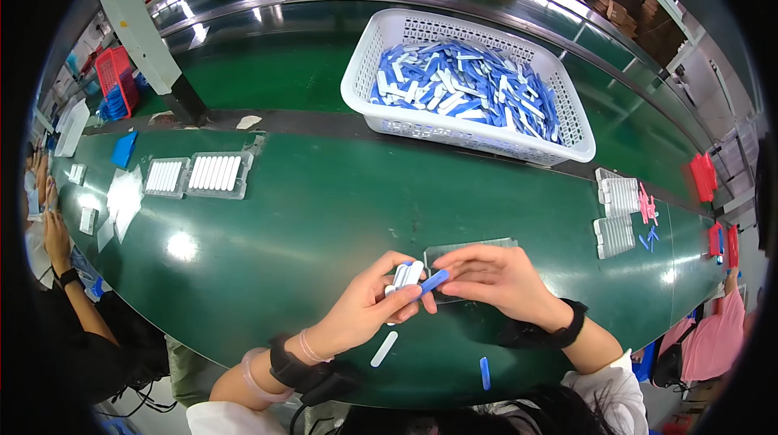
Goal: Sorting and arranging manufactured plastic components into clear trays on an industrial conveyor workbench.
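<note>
My left hand (369,305) is closed around several small white strips with rounded ends (408,275). A blue strip (435,281) of similar size slants out between my two hands, and the thumb and fingers of my right hand (494,281) close on its far end. Behind my right hand lies a clear plastic tray (509,242), mostly covered by it. One loose white strip (384,349) rests on the green table below my left hand. A loose blue strip (485,373) lies nearer the table's front edge, below my right wrist.
A white perforated basket (478,134) heaped with blue and white strips stands beyond my hands. Trays of white strips (217,174) sit at left, near a post (142,26). Clear trays (616,236) and pink pieces (647,203) lie at right. Other people work at both sides.
</note>
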Motion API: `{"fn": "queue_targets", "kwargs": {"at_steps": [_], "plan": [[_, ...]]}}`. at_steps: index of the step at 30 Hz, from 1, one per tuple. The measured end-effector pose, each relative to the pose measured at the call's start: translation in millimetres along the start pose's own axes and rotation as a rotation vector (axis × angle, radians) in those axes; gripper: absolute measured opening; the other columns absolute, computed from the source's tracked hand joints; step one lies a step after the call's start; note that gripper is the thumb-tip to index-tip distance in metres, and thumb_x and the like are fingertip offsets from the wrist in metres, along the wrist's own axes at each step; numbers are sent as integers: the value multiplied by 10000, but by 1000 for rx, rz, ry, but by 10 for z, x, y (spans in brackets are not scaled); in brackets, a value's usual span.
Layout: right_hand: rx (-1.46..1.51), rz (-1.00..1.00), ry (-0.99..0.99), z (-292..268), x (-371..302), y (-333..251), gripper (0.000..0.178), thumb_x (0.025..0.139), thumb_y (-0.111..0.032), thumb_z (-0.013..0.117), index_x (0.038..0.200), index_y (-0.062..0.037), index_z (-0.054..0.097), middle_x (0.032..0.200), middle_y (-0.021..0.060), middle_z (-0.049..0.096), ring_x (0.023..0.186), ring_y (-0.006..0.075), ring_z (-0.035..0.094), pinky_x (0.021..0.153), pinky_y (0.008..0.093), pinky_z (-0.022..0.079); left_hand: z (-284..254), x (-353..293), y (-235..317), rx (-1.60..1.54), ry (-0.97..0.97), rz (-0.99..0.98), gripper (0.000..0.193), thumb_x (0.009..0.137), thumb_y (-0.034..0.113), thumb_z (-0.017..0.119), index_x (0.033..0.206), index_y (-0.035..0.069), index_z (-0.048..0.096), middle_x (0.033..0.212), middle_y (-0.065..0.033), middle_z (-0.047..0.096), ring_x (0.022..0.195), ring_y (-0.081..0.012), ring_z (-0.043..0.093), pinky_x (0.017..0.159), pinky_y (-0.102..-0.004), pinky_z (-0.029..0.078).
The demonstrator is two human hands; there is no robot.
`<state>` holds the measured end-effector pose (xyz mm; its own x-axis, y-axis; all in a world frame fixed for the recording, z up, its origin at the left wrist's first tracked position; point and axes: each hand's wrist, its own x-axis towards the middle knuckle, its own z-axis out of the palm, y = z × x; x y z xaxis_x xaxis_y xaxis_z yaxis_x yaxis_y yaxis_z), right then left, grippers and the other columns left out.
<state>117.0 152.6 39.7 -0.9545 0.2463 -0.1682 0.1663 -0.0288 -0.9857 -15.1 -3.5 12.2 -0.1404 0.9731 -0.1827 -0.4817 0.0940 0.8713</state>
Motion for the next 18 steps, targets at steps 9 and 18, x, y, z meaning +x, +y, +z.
{"fn": "queue_targets", "kwargs": {"at_steps": [9, 18], "plan": [[-926, -657, 140, -40, 124, 82, 155, 722, 32, 584, 876, 32, 561, 910, 106, 570, 810, 216, 581, 690, 298, 497, -76, 29, -58, -178, 114, -80, 169, 902, 94, 405, 1061, 41, 430, 896, -86, 533, 629, -98, 413, 522, -203, 313], [-1557, -705, -32, 83, -259, 188, 281, 646, -75, 556, 910, 21, 571, 1027, 128, 567, 926, 231, 537, 799, 336, 450, -75, 37, -59, -253, 149, -83, 241, 877, 39, 408, 1116, 10, 424, 919, -79, 523, 699, -124, 454, 602, -229, 374]]}}
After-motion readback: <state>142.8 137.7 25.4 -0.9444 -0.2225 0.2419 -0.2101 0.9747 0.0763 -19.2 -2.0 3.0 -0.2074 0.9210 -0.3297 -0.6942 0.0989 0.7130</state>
